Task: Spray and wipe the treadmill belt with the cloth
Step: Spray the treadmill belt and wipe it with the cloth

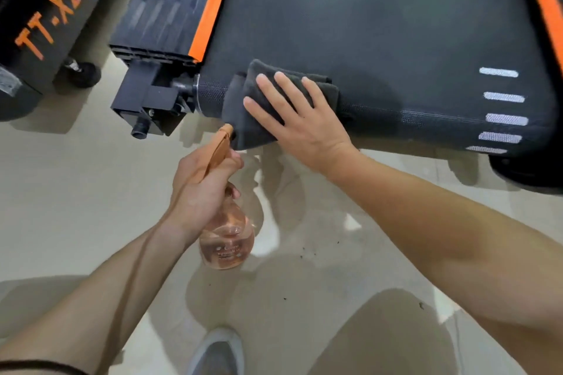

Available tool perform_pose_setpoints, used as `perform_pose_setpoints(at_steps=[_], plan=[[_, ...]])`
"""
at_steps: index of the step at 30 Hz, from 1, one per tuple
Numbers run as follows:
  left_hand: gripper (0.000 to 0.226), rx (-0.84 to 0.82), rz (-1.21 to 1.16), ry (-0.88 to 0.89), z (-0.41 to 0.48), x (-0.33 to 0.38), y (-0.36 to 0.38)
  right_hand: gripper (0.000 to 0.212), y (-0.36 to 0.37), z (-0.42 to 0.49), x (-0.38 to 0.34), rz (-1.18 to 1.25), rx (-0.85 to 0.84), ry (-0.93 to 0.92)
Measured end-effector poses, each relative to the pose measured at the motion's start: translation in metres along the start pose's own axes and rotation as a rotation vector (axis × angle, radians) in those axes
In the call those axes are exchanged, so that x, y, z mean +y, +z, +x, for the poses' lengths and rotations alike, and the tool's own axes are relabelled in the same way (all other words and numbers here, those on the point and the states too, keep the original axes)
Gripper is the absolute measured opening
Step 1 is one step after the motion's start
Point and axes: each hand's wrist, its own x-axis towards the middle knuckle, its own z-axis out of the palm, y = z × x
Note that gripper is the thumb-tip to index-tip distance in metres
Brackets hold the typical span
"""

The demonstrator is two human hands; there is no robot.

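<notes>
The black treadmill belt (pixel 380 24) fills the upper part of the head view, its rear end curving over the roller. A folded dark grey cloth (pixel 243 119) lies on that rear edge, near the left corner. My right hand (pixel 298 119) presses flat on the cloth with fingers spread. My left hand (pixel 201 186) grips the neck of a clear pinkish spray bottle (pixel 227 240) with an orange trigger head, just below and left of the cloth, nozzle close to the cloth's lower corner.
Orange side strips (pixel 213 6) border the belt. A black end bracket (pixel 146 106) juts out at the left rear corner. Another black machine marked TT-X2 (pixel 45 18) stands at far left. White stripes (pixel 502 106) mark the belt's right. My shoe (pixel 217 353) rests on the beige floor.
</notes>
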Motion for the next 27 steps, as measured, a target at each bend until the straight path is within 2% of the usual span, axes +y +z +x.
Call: perform_pose_setpoints(at_steps=[3,5,8,11,14,16,18,21,25,27], plan=[[0.037,-0.070,-0.047,-0.012,0.006,0.006,0.032,0.051,-0.012,-0.072,0.062,-0.090,-0.010,-0.007],[0.046,-0.111,-0.096,-0.026,0.007,0.011,0.047,0.059,-0.024,-0.127,0.104,-0.116,-0.079,0.004],[0.049,-0.155,-0.122,-0.032,0.006,0.016,0.051,0.065,-0.034,-0.160,0.127,-0.156,-0.165,0.060],[0.046,-0.125,-0.131,-0.075,0.006,0.021,0.042,0.059,-0.022,-0.103,0.076,-0.093,-0.105,0.135],[0.044,-0.074,-0.119,0.001,0.009,0.023,0.026,0.048,-0.004,-0.015,0.005,0.001,0.024,0.089],[0.051,-0.057,-0.076,0.076,0.010,0.022,0.012,0.048,0.001,0.028,-0.022,0.081,0.025,0.096],[0.056,-0.048,-0.057,0.103,0.010,0.019,0.004,0.049,0.003,0.033,-0.021,0.129,-0.008,0.100],[0.062,-0.066,-0.015,0.120,0.008,0.017,0.013,0.049,-0.001,-0.010,0.017,0.094,0.030,0.008],[0.035,-0.130,0.003,0.114,0.002,0.023,0.055,0.053,-0.011,-0.106,0.094,-0.015,0.009,0.048],[0.033,-0.148,0.003,0.131,0.000,0.029,0.083,0.058,-0.021,-0.159,0.131,-0.032,-0.066,0.121]])
